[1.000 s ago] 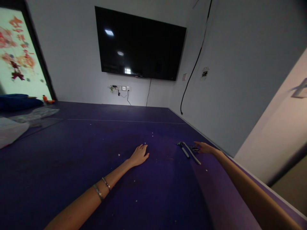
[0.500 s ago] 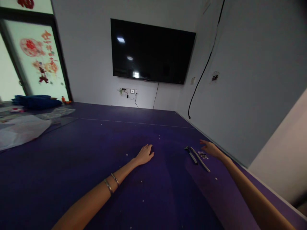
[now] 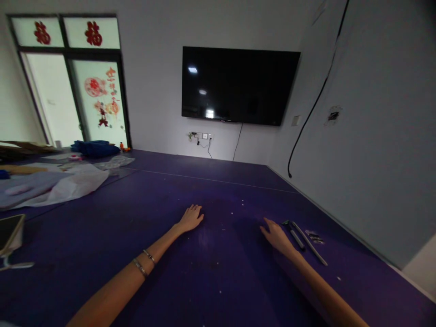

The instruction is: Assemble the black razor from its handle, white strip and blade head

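My left hand (image 3: 191, 218) is at the middle of the purple table (image 3: 163, 272), its fingers spread and nothing in them. Two bracelets circle that wrist. To the right, my right hand (image 3: 275, 234) is over the table with its fingers apart and holds nothing. Just beyond it lies a dark razor-like tool (image 3: 297, 238) with a short crosswise head. Beside that tool is a long, slightly curved pale strip (image 3: 310, 244). Farther right sits a small clear packet (image 3: 315, 236) with dark pieces; its contents are too small to make out.
White plastic sheeting (image 3: 81, 184), a clear bag (image 3: 116, 162) and a blue cloth bundle (image 3: 94, 148) lie at the left. A tablet-like device on a stand (image 3: 12, 236) is at the left edge. A black cable (image 3: 308, 119) hangs by the right wall. Small white specks dot the table.
My right hand has moved left, from beyond the packet to the near side of the razor-like tool. The view has turned left, bringing more of the left side into sight.
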### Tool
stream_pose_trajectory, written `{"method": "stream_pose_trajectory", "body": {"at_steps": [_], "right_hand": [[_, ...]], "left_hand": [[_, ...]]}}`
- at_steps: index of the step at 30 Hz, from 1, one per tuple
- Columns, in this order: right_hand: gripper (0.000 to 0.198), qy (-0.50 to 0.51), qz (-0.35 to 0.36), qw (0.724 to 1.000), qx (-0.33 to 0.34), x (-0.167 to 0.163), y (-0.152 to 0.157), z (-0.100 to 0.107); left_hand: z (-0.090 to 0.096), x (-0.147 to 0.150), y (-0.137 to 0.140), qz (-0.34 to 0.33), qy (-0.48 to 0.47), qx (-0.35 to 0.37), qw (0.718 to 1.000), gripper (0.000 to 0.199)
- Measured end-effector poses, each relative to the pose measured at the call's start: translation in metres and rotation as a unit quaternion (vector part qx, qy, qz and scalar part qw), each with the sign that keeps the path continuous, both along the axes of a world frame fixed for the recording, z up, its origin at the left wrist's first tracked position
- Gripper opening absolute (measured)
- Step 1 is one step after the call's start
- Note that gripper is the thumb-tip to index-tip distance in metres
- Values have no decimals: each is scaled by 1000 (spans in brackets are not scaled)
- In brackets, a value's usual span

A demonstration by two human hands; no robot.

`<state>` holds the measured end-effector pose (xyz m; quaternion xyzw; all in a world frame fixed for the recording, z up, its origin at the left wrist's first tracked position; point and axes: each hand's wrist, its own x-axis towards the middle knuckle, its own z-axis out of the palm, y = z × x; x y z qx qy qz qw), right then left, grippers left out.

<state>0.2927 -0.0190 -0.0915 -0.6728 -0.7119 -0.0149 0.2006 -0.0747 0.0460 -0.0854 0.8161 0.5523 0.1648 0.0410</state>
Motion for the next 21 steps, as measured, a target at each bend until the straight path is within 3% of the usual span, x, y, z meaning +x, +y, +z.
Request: {"method": "stream_pose_trajectory", "body": {"at_steps": [6,21], "right_hand": [[46,-54,-30,998,-5,-19,-9,-15],[46,-52,-30,998,-7,-20,-16,-11]], "left_hand": [[-5,-8,-7,10,8,9,1000,47],[-8,-10,-6,12,8,24,1000,47]]}}
